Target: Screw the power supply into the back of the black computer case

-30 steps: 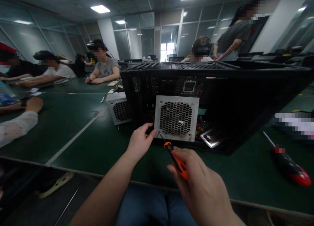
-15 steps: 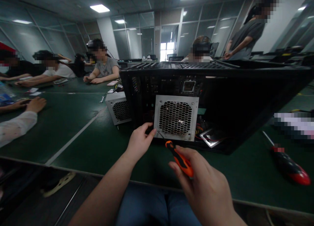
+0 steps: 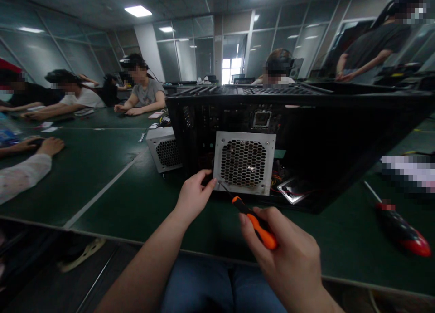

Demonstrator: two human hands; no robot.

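Nearest the camera, the right hand (image 3: pixel 288 254) is closed around the orange handle of a screwdriver (image 3: pixel 254 222), fingers wrapped over it and thumb along the top, so the thin shaft runs up and to the left from the fist. That slant puts the tip at the lower left corner of the power supply (image 3: pixel 244 163), seemingly where a mounting screw sits, though the screw itself is too small to make out. Just left of the tip, the left hand (image 3: pixel 193 197) holds nothing; its fingers are loosely curled, fingertips pressed against that same corner, apparently bracing the unit while the tool bears on it. The power supply stands with its honeycomb fan grille facing the person, set into the back of a black computer case (image 3: pixel 306 118) that lies on the green table (image 3: pixel 136 199). Well off to the right of the right hand lies a second, red-and-black screwdriver (image 3: pixel 403 231), untouched. Beyond the left hand, a spare power supply (image 3: pixel 165 152) rests beside the case. Farther back, other people (image 3: pixel 146 95) sit at the tables.
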